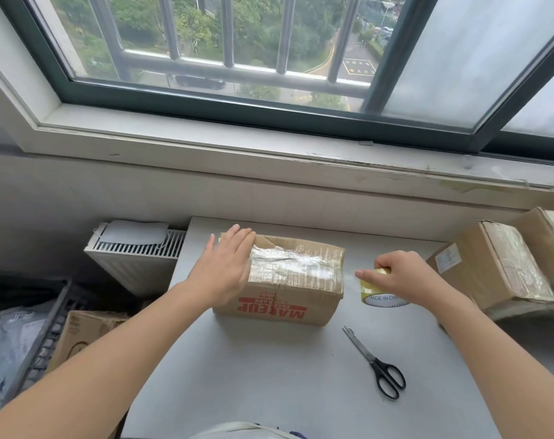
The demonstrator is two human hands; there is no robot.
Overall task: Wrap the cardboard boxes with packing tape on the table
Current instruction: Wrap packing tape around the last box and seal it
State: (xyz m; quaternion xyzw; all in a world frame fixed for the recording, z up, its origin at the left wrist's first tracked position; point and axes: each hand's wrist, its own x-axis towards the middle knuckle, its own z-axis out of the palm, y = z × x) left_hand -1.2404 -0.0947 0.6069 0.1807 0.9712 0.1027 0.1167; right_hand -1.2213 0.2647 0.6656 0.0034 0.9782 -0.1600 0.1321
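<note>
The left hand point(226, 264) lies flat, fingers straight, pinning the box point(288, 280) to the table point(269, 375) so the right hand point(396, 277), gripping the tape roll point(372, 291), can draw tape taut.

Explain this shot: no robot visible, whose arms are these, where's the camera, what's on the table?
No machine here: a person works with bare hands, and the one picture comes from a wide-angle camera on their head, looking down. The left hand lies flat on the left end of a cardboard box whose top is already taped. The right hand grips a tape roll just right of it; a clear strip seems to run between them. On the grey table also lie black scissors and two more taped boxes at the right edge.
</note>
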